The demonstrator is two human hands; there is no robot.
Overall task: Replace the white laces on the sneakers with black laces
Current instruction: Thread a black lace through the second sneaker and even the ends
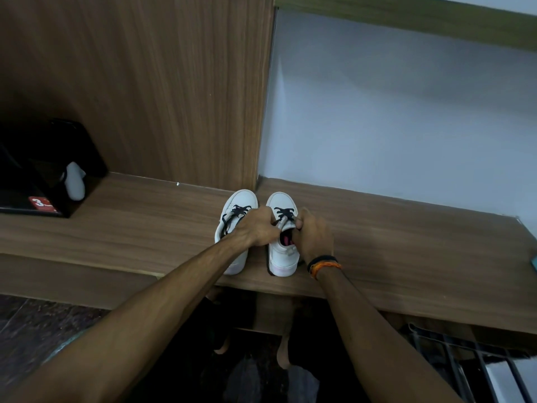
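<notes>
Right sneaker (283, 251) between both hands (286, 232)

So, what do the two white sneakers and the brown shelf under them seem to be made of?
The two white low-top sneakers look like smooth matte leather or a synthetic imitation, with no weave visible. The black flat laces look like woven fabric. The brown shelf shows printed-looking wood grain, probably laminate board.

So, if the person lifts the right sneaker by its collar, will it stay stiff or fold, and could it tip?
The right sneaker probably keeps its shape: its sidewalls stand up around the open collar. It looks small, so likely light. With a flat sole on the wooden shelf, it should slide rather than tip. The black lace would hang floppy.
</notes>
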